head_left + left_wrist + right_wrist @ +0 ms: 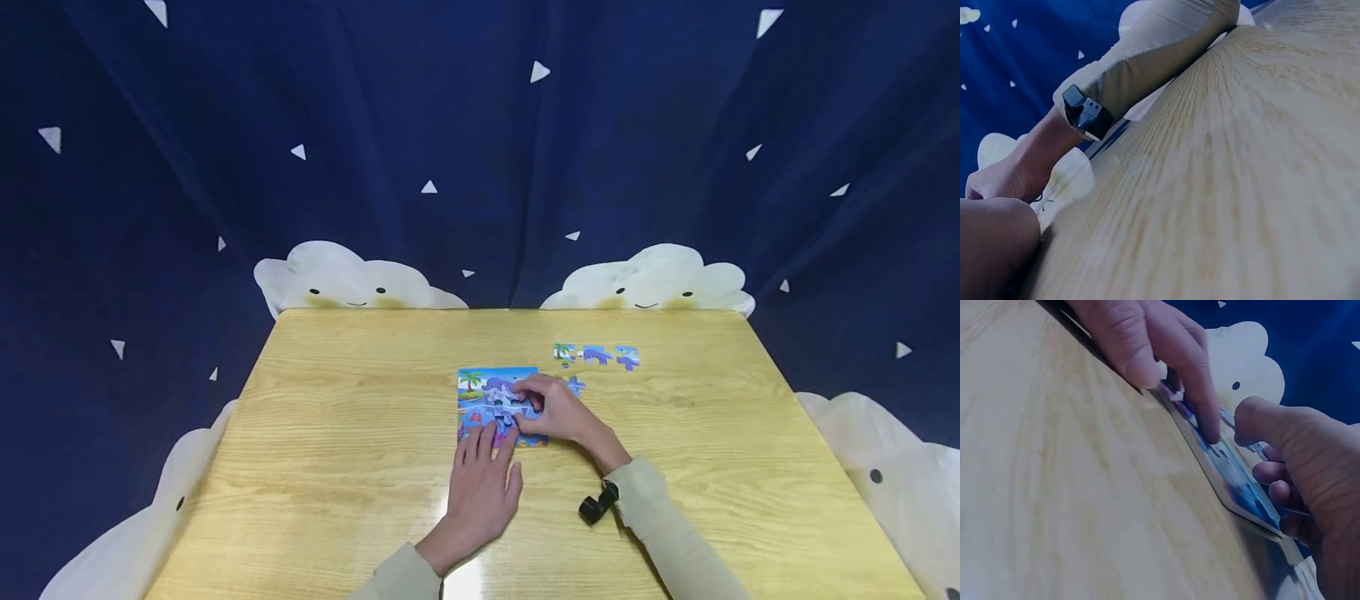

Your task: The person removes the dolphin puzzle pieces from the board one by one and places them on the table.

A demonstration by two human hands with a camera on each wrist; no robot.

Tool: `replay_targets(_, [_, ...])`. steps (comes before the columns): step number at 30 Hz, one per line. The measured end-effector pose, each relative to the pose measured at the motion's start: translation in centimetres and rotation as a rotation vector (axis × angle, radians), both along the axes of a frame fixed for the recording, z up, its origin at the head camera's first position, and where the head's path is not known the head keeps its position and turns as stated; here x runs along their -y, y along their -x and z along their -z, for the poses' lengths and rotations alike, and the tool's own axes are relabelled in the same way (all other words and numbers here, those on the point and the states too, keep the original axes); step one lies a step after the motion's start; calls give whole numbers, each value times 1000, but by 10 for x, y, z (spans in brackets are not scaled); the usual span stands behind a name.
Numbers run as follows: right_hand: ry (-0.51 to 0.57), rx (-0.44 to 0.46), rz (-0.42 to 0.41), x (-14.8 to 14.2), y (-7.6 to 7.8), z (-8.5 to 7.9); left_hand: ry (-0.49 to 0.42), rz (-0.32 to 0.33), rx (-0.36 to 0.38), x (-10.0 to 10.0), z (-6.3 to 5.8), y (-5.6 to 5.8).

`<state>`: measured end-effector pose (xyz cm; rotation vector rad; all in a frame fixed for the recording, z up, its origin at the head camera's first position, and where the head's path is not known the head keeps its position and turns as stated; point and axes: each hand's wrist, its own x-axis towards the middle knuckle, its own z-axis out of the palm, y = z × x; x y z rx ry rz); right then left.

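Beneath right grip (558,410) — puzzle (476,403) partly hidden

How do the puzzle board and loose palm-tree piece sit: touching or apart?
Apart. The head view shows bare tabletop between the puzzle board and the palm-tree piece.

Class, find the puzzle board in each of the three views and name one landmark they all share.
Head: the puzzle board is below centre, partly covered by the left hand and right hand.
Left wrist: not visible.
Right wrist: right of centre, slanting between both hands.
Shared landmark: the right hand, far left in the left wrist view.
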<state>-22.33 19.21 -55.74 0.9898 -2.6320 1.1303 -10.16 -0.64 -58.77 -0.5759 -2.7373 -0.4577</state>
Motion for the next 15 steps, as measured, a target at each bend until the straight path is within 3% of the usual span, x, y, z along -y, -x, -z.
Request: replay_targets(15, [84, -48, 12, -47, -5, -8, -2, -10, -7, 0, -2, -1])
